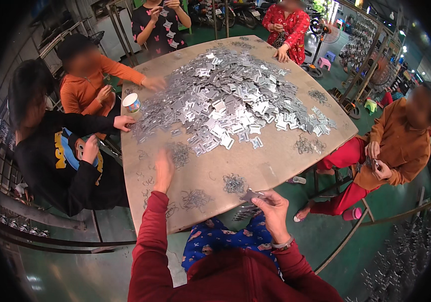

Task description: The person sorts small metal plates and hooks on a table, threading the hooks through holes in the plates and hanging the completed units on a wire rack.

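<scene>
Worktop [255, 163]: one | cup [132, 102]: one, at 10 o'clock | heap of metal plates [225, 95]: one, at 12 o'clock | co-workers [407, 138]: five, from 9 until 3 o'clock

Over the feed I record metal plates [225, 95] heaped on the bench [276, 152], a cup [131, 103] left, wire pieces [234, 184] clustered before and right.

"What carries everything?"
"A tan counter [210, 162]."
"And on it?"
"A broad heap of metal plates [230, 95] covers the middle. Small piles of wire pieces [234, 183] sit around it, toward the edges, with some strewn loose at the left."
"Anything else?"
"A cup [131, 103] stands at the left, beside the heap."
</scene>
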The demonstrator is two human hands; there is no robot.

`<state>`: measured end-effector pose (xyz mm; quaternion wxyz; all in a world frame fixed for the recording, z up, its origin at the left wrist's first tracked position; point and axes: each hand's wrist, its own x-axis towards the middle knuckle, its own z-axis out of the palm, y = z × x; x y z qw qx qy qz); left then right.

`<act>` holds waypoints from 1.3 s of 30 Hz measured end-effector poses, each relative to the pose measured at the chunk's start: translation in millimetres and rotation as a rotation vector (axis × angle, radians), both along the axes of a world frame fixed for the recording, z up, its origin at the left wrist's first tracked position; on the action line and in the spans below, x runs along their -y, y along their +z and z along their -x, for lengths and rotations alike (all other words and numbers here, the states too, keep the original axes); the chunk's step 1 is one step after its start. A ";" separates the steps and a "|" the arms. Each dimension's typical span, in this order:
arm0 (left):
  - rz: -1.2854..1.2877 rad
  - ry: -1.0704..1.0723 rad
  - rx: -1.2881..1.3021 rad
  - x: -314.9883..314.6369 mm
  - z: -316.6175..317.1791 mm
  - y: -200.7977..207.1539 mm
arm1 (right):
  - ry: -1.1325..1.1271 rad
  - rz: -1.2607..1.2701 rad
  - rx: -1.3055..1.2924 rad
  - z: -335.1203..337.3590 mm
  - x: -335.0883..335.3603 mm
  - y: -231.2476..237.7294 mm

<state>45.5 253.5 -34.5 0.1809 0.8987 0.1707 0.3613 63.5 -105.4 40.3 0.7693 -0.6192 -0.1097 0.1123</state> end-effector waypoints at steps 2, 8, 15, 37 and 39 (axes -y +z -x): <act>0.075 -0.016 0.138 17.1 -8.7 11.0 | -0.007 0.010 0.000 -0.3 0.3 -1.9; 0.962 -0.497 0.087 141.4 2.8 68.0 | -0.063 -0.007 -0.028 5.7 1.5 -11.5; 1.210 -0.808 -0.075 205.4 7.3 104.3 | -0.114 -0.126 -0.199 -4.4 8.4 -15.3; 1.090 -0.858 -0.078 244.8 5.3 109.5 | -0.008 0.103 0.200 -12.9 37.5 5.0; 0.891 -0.876 -0.065 251.9 2.7 131.1 | -0.115 0.101 0.359 -12.7 40.4 20.1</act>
